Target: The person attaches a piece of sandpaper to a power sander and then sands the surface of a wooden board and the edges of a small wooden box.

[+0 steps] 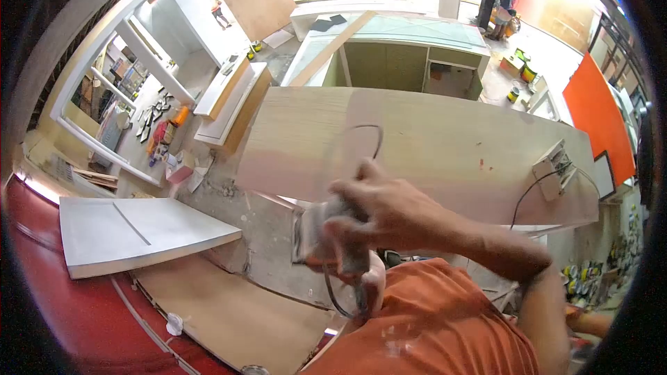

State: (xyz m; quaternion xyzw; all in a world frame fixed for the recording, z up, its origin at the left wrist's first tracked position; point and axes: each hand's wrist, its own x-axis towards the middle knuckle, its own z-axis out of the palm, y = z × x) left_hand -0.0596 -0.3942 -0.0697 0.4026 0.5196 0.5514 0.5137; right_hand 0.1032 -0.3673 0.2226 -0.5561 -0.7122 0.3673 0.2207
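Observation:
My right hand [375,201] is closed around a hand-held electric sander [319,232], blurred by motion. Its flat pad faces left, and a dark cord loops below and above the hand. The sander is in front of my orange shirt [438,319], beside the near edge of a long wooden panel [417,125]. Below the sander a patch of skin [376,281] shows, perhaps my left hand; its fingers are hidden. The panel has pale, pinkish smoothed areas and a few small red marks.
A socket box [552,170] with cords sits on the panel's right end. At left, a white board [146,226] lies near a brown sheet [236,305] and a red surface [55,292]. Behind stands a glass-topped cabinet [389,35]. Another person [505,3] is far back right.

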